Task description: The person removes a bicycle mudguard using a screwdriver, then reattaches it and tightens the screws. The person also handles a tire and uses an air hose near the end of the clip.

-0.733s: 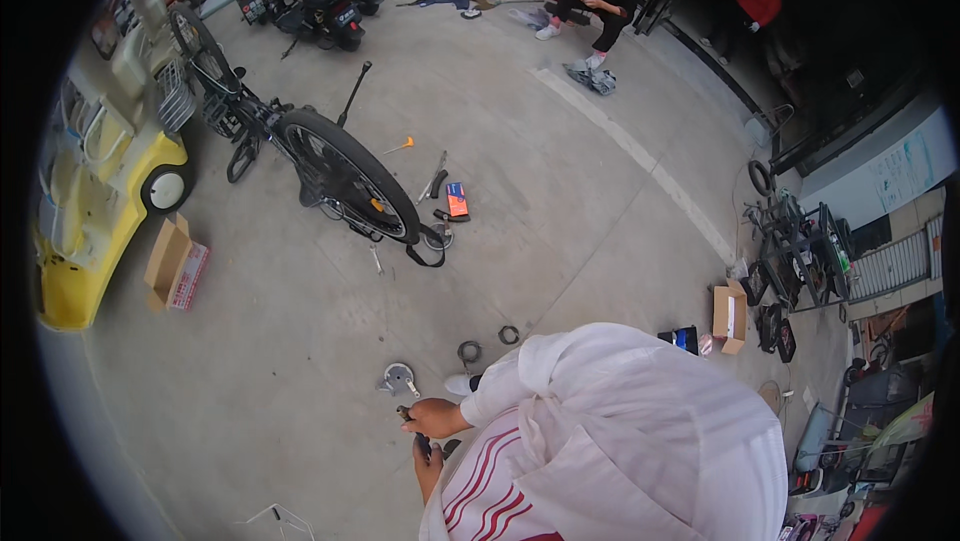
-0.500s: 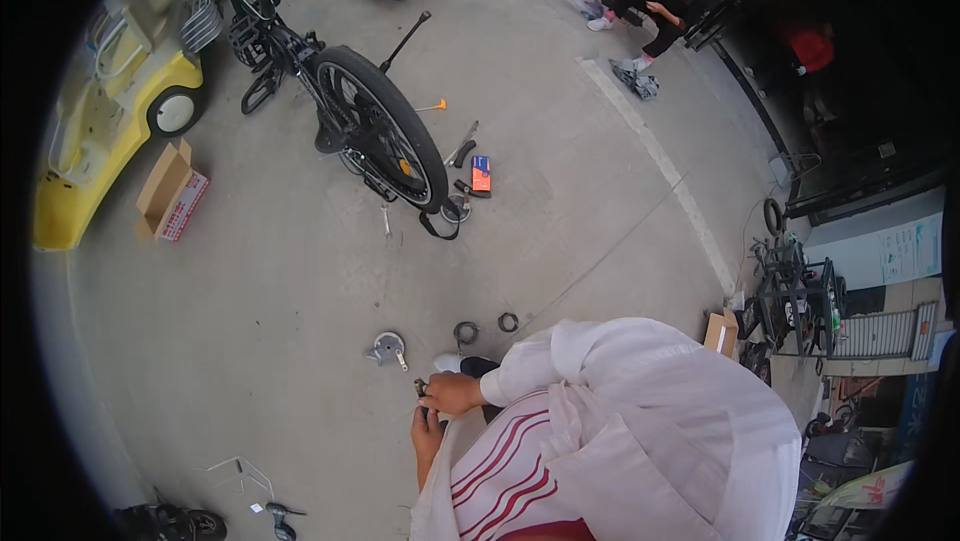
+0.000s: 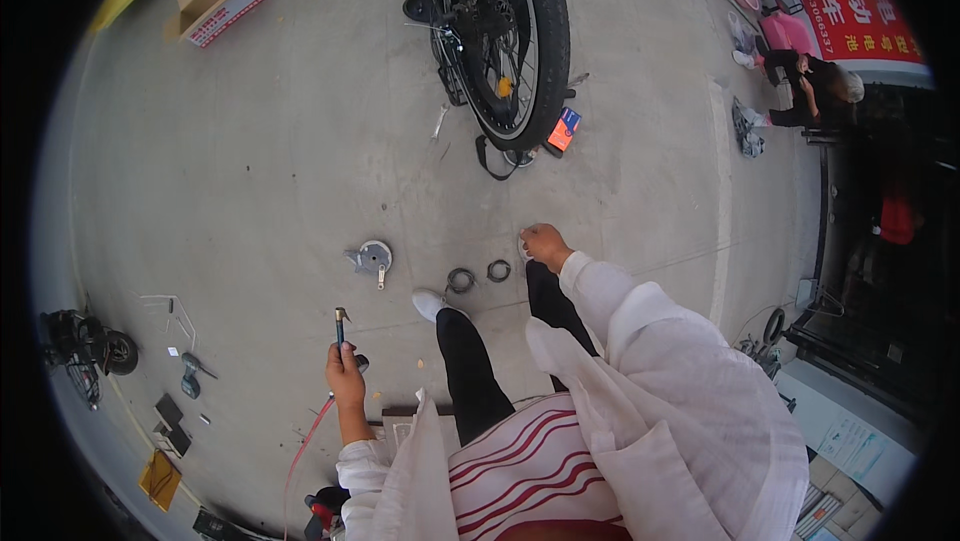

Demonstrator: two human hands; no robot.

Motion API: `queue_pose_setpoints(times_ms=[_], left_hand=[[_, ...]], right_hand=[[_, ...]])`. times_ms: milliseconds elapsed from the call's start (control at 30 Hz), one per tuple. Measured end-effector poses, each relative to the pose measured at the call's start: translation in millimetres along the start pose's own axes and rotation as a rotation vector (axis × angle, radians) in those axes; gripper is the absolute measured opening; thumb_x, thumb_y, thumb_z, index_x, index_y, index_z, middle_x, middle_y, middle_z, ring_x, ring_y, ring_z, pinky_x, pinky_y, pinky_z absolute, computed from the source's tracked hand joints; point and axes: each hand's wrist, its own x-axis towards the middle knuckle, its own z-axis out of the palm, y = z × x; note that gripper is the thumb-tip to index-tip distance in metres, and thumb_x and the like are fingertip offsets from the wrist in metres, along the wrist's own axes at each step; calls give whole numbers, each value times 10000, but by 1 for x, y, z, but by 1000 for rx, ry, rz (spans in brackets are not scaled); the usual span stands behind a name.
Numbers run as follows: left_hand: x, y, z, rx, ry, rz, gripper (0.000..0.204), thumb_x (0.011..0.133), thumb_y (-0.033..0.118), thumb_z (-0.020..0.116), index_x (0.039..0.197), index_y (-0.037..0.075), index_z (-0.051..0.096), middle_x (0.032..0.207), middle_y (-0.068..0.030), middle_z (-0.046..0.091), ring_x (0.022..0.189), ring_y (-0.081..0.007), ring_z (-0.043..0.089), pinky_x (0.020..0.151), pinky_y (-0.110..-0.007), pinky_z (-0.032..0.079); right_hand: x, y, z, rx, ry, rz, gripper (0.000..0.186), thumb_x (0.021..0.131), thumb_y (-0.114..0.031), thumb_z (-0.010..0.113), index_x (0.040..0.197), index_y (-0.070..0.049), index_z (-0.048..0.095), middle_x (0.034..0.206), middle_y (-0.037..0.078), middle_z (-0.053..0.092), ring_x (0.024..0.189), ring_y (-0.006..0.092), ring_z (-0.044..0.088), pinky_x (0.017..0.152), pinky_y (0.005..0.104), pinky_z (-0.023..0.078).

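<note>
My left hand is closed round a tyre inflator with a dark handle and a metal head pointing up. A red air hose trails from below this hand toward the lower edge. My right hand is held out ahead, over my right shoe, with its fingers curled in. Whether anything small is in those fingers is hidden. Farther ahead stands a black bicycle, its thick-tyred wheel nearest me. On the floor between lie a grey round brake part and two black coils.
An orange and blue box, a black strap and a wrench lie by the wheel. An open carton is at the far left. A cordless drill lies at left. Another person sits at the far right.
My hands have parted: the left has gone left with the inflator, the right forward and right. The view has shifted, bringing the bicycle wheel nearer and the red hose into sight.
</note>
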Motion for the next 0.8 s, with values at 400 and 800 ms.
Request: queue_pose_setpoints(times_ms=[400,800], left_hand=[[124,-122,175,72,172,-39,242,1016,230,542,964,9,625,762,12,527,672,-59,434,563,-236,384],[215,-172,245,193,-164,151,152,933,94,623,1061,11,635,756,2,577,707,-89,491,654,-246,442]], right_hand=[[374,85,13,-194,347,-367,378,879,-268,619,1156,-14,655,1128,212,669,1080,365,614,957,391,462],[585,118,53,144,140,-300,926,839,-506,720,1524,-64,283,1604,115,238,1460,308,235,1177,391,249]])
